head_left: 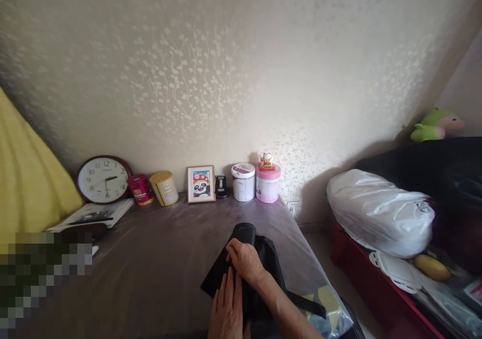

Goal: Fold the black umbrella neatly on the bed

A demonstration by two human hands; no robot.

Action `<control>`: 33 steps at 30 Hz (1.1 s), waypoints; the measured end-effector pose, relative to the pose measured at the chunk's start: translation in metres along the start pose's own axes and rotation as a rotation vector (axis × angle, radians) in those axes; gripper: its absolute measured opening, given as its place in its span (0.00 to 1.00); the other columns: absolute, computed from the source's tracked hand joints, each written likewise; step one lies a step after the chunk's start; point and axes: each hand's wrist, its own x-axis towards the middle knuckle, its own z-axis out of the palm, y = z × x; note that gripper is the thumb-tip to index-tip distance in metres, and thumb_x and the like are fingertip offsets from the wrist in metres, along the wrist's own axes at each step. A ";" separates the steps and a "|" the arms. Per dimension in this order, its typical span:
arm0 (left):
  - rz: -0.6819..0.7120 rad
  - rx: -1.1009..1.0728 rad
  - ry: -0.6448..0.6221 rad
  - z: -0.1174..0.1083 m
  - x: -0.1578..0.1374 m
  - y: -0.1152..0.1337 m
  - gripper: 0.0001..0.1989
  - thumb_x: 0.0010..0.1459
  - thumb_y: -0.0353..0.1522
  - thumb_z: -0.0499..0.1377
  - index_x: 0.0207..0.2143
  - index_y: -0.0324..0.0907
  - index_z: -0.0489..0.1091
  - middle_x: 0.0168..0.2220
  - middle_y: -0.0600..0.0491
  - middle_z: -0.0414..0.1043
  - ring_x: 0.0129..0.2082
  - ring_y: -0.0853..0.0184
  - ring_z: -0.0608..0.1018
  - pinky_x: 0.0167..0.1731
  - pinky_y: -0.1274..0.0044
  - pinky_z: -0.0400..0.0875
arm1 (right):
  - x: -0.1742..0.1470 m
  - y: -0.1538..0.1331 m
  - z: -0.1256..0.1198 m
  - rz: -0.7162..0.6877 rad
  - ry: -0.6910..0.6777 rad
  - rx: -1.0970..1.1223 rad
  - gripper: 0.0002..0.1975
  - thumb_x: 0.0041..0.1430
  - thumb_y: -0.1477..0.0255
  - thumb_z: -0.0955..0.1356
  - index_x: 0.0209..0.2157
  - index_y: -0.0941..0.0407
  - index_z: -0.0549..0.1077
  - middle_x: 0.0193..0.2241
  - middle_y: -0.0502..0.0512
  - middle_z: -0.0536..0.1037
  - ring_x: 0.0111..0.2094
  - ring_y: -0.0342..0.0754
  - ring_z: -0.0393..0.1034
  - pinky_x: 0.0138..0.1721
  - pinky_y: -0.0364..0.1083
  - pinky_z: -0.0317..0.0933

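Both hands are down on the black bag (263,258), which lies at the near edge of the worktop (158,258). The left hand (227,306) is flat, fingers straight, pressing the dark fabric down at about six o'clock. The right hand (244,260) is curled over the bag's middle, fingers bent into a fold, pinching the cloth rather than lifting it. A black strap (307,304) trails off toward four o'clock.

This looks like smoothing or folding in progress: one hand pins, the other gathers. The next move would call for keeping the flat hand firm so the fabric does not slide on the worktop.

Further out, at twelve o'clock, a white tin (243,182) and a pink tin (267,183) stand against the wall, with a small framed picture (201,184) beside them. At ten o'clock leans a round clock (103,179). At three o'clock sits a bulging white plastic bag (380,211).
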 end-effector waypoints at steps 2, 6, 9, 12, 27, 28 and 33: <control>-0.025 -0.032 -0.102 0.007 0.002 -0.002 0.42 0.37 0.18 0.53 0.60 0.30 0.50 0.62 0.36 0.48 0.61 0.52 0.56 0.55 0.68 0.60 | -0.009 0.004 0.002 -0.144 0.007 0.006 0.11 0.63 0.71 0.59 0.36 0.53 0.73 0.30 0.48 0.79 0.36 0.43 0.72 0.38 0.39 0.60; -0.090 -0.125 -0.256 0.016 0.001 -0.009 0.45 0.36 0.16 0.50 0.62 0.33 0.43 0.63 0.37 0.45 0.62 0.55 0.54 0.57 0.69 0.56 | -0.016 0.021 0.006 -0.383 0.024 -0.009 0.12 0.63 0.71 0.60 0.36 0.52 0.75 0.38 0.49 0.79 0.51 0.46 0.64 0.57 0.49 0.48; -0.140 -0.180 -0.313 0.011 0.002 -0.009 0.46 0.38 0.16 0.49 0.62 0.33 0.38 0.63 0.36 0.45 0.62 0.55 0.54 0.57 0.70 0.54 | -0.001 0.039 0.005 -0.336 0.094 -0.042 0.14 0.64 0.73 0.58 0.41 0.53 0.74 0.45 0.51 0.76 0.56 0.48 0.59 0.59 0.56 0.43; -0.169 -0.239 -0.335 0.002 0.003 -0.007 0.46 0.40 0.17 0.49 0.62 0.35 0.34 0.62 0.35 0.48 0.61 0.55 0.57 0.56 0.70 0.54 | 0.018 0.055 0.004 -0.254 0.233 -0.076 0.14 0.63 0.74 0.58 0.44 0.55 0.73 0.48 0.57 0.74 0.56 0.50 0.60 0.57 0.57 0.50; -0.185 -0.074 -0.312 -0.023 0.006 -0.006 0.45 0.44 0.21 0.53 0.63 0.40 0.35 0.54 0.44 0.62 0.50 0.57 0.66 0.48 0.70 0.61 | -0.052 0.109 -0.013 0.010 0.300 -0.360 0.19 0.61 0.76 0.57 0.50 0.57 0.70 0.53 0.59 0.69 0.55 0.52 0.62 0.54 0.52 0.57; -0.195 -0.046 -0.321 -0.029 0.009 -0.003 0.45 0.43 0.21 0.54 0.63 0.41 0.37 0.53 0.44 0.64 0.49 0.56 0.67 0.47 0.68 0.61 | -0.054 0.106 -0.013 -0.034 0.264 -0.334 0.19 0.60 0.76 0.57 0.50 0.56 0.70 0.53 0.58 0.70 0.54 0.51 0.63 0.54 0.51 0.58; -0.276 0.002 -0.384 -0.050 0.017 0.008 0.48 0.41 0.18 0.55 0.62 0.46 0.36 0.52 0.45 0.65 0.49 0.52 0.68 0.45 0.63 0.64 | -0.063 0.107 -0.012 -0.027 0.183 -0.183 0.17 0.57 0.75 0.59 0.43 0.57 0.74 0.49 0.59 0.74 0.51 0.52 0.67 0.54 0.51 0.58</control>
